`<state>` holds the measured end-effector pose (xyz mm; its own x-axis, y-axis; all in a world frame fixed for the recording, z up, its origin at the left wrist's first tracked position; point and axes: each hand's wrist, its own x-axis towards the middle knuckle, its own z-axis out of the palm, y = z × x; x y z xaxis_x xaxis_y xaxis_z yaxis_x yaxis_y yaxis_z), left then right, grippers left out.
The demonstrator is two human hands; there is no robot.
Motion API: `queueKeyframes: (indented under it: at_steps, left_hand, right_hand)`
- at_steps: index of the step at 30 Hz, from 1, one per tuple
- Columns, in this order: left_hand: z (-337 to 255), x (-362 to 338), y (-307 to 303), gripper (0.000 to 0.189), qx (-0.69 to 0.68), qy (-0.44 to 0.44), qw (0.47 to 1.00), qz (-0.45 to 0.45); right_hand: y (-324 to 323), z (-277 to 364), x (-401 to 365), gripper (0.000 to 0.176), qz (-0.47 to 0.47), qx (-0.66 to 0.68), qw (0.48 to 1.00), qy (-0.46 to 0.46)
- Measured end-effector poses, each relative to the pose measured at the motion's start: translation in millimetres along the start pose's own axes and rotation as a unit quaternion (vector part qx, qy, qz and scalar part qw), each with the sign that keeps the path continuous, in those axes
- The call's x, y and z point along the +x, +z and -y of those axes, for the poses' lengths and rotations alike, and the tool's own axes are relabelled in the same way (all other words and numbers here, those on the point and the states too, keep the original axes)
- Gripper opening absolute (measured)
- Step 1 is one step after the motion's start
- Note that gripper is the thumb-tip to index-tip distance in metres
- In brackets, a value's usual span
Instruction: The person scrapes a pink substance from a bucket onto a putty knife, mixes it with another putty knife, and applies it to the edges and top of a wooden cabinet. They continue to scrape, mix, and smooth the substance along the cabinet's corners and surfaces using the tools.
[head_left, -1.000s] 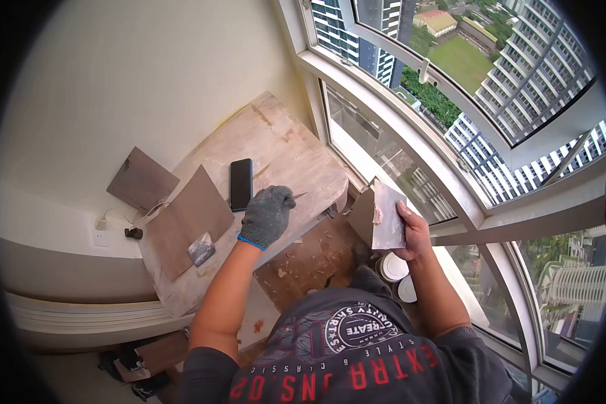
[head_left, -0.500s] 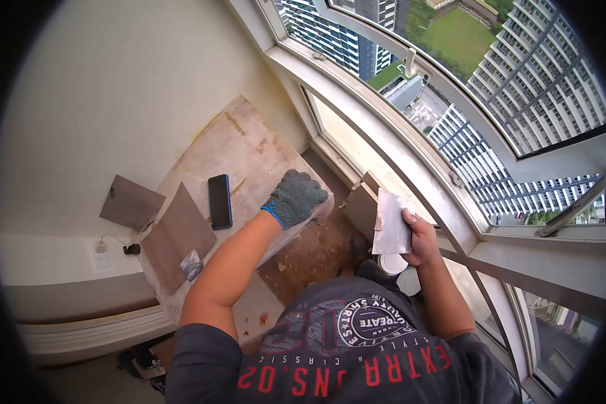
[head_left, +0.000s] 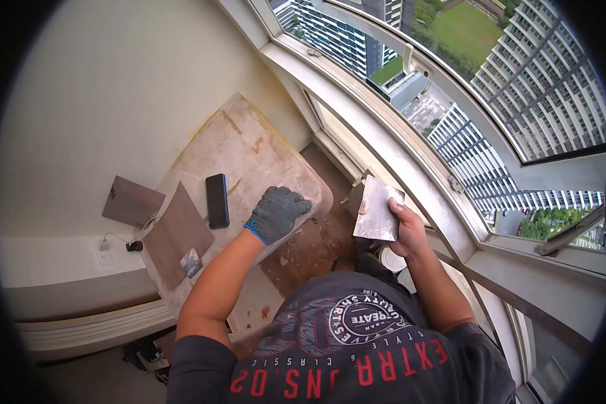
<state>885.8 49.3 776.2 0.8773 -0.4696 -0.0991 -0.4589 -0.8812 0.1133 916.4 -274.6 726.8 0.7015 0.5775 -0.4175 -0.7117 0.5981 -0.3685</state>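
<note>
My left hand (head_left: 279,214), in a dark grey glove with a blue cuff, rests on the pale, stained tabletop (head_left: 249,158) near its right edge. The fingers are bent together, and whatever lies beneath them is hidden. Bare, my right hand (head_left: 407,230) grips a flat silvery sheet (head_left: 378,210) by its right edge, with the thumb on top. A pinkish smear marks the sheet's left side. To the left of my gloved hand, a black phone (head_left: 217,200) lies on the tabletop.
Brown sheets (head_left: 178,236) and a small crumpled piece (head_left: 190,262) lie at the left. A socket (head_left: 105,256) is on the wall. Windows (head_left: 451,182) line the right side. A round white lid (head_left: 390,259) shows below my right hand.
My left hand has moved left and slightly down, away from the tabletop's rounded corner. My right hand has shifted left and slightly up with the silvery sheet, which has tilted.
</note>
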Motion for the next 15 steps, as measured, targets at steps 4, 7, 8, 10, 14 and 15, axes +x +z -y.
queueKeyframes:
  at_steps: [4,7,8,10,14,15]
  left_hand:
    - [2.7,-18.5,-10.4,0.027,-0.021,-0.051,0.998,0.027]
    - [-5.3,-10.7,-15.0,0.023,-0.078,-0.083,0.993,0.029]
    - [-11.8,-6.2,-17.5,0.022,-0.099,-0.091,0.990,0.031]
    - [-28.8,11.6,-28.6,0.023,-0.088,-0.109,0.985,0.102]
    - [-31.1,37.7,-17.5,0.027,-0.020,-0.121,0.978,0.166]
    - [-27.4,42.8,-16.1,0.026,-0.021,-0.127,0.981,0.148]
  right_hand:
    - [-4.5,-2.1,6.0,0.043,-0.025,0.016,1.000,0.011]
    - [-10.5,-13.0,9.6,0.041,-0.042,0.017,0.999,0.026]
    - [-15.4,-17.0,10.6,0.040,-0.028,0.034,0.998,0.038]
    - [-15.7,-21.2,10.5,0.040,-0.033,0.031,0.998,0.039]
    - [-18.9,-23.9,11.3,0.038,-0.035,0.026,0.998,0.041]
    - [-19.4,-22.9,10.5,0.038,-0.041,0.026,0.998,0.043]
